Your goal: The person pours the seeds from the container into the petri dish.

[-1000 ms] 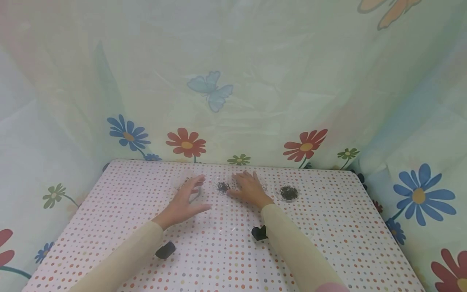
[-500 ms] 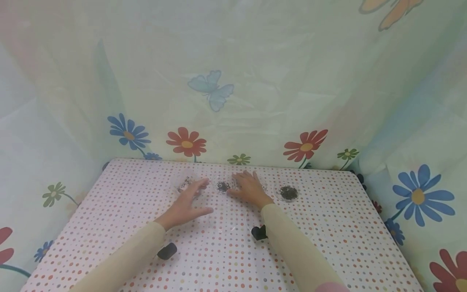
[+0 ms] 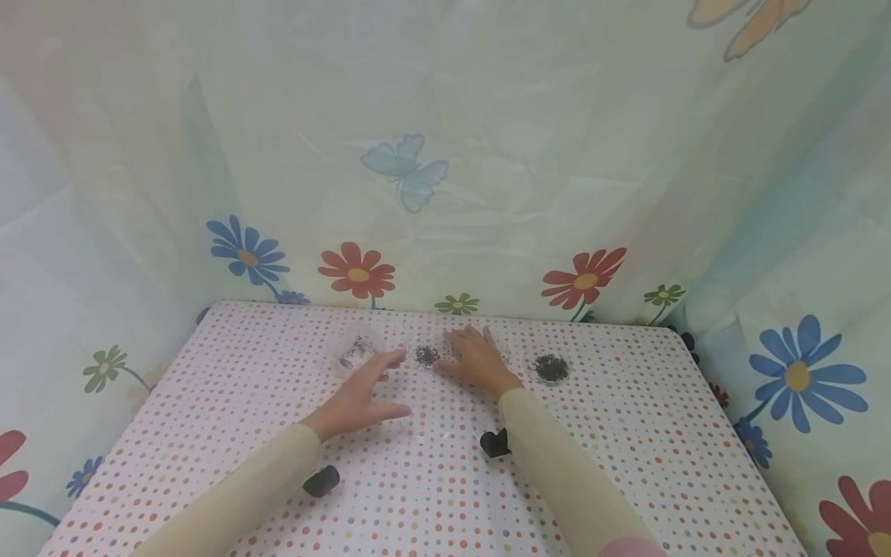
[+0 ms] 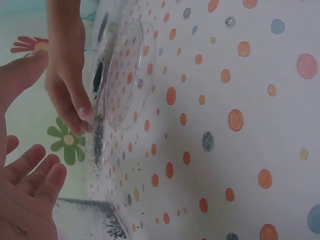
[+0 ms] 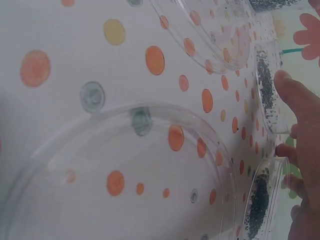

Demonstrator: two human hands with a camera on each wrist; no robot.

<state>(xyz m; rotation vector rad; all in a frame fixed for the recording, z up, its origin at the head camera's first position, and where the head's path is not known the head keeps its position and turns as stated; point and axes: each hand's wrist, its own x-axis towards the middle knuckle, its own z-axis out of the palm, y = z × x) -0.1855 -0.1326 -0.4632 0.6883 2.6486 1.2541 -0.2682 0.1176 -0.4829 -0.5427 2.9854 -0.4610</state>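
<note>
My left hand (image 3: 358, 398), thumb spread and fingers loose, holds nothing just in front of the leftmost clear petri dish (image 3: 351, 356), which has dark grains scattered in it. The left wrist view shows that dish (image 4: 95, 220) below the fingers. My right hand (image 3: 479, 363) reaches over the row of dishes, with its fingers spread. In the right wrist view its thumb (image 5: 287, 82) lies beside one dish of dark grains (image 5: 267, 90), and its fingertips are right at the rim of another (image 5: 260, 200).
At the right end of the row, a dish (image 3: 551, 368) holds a denser dark heap. Clear round lids or dishes (image 5: 117, 165) lie nearer the body on the dotted tablecloth (image 3: 397, 503). Flowered sheeting (image 3: 487, 216) stands behind the table. Black pieces (image 3: 494, 443) sit by the sleeves.
My left hand has drawn back slightly toward the body and to the right, off the leftmost dish, so more of it shows. The right hand has stayed in place.
</note>
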